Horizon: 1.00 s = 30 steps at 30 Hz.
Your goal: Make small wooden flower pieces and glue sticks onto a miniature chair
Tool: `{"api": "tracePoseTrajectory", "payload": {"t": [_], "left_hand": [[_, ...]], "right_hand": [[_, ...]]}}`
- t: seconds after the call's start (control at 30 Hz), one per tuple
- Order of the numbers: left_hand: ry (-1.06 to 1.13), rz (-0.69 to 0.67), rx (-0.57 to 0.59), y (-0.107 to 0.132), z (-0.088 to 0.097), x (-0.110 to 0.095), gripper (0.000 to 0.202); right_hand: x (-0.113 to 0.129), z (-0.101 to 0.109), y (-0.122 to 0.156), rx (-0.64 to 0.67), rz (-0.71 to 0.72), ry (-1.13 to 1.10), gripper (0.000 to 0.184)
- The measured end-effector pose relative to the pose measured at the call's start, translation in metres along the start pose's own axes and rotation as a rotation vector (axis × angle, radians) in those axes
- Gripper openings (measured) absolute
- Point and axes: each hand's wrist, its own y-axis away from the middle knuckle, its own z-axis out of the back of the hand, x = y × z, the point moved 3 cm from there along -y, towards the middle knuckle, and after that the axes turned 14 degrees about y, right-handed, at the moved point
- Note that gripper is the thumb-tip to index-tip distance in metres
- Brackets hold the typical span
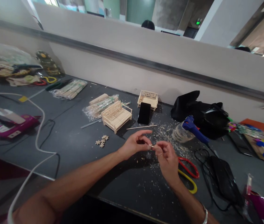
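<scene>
1. Head view: a small pale wooden piece [152, 146] is held between left hand [133, 146] and right hand [168, 160], above the table [73, 149]; long axis seemingly sideways, facing too small to tell.
2. Left hand pinches one end, topmost finger extended.
3. Right hand pinches the other, fingers curled.

Bare forearms [85, 174], silvery bangle [206, 216] on the right one

A pale partition [99, 70] with a grey rail [132, 58] backs the dark table [73, 143]; beyond stand a white pillar [230, 21] and a small sign [198, 22] (glowing green).
</scene>
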Motion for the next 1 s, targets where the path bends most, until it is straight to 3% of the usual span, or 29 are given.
{"api": "tracePoseTrajectory", "payload": {"t": [0.23,1.0], "left_hand": [[0.064,0.012,-0.065,-0.0024,0.0043,0.0004,0.063],[0.051,0.050,-0.030,-0.0018,0.0020,0.0027,0.062]], "right_hand": [[0.0017,0.0027,-0.0016,-0.015,0.072,0.056,0.014],[0.0055,-0.0003,-0.0013,0.002,0.152,0.105,0.017]]}}
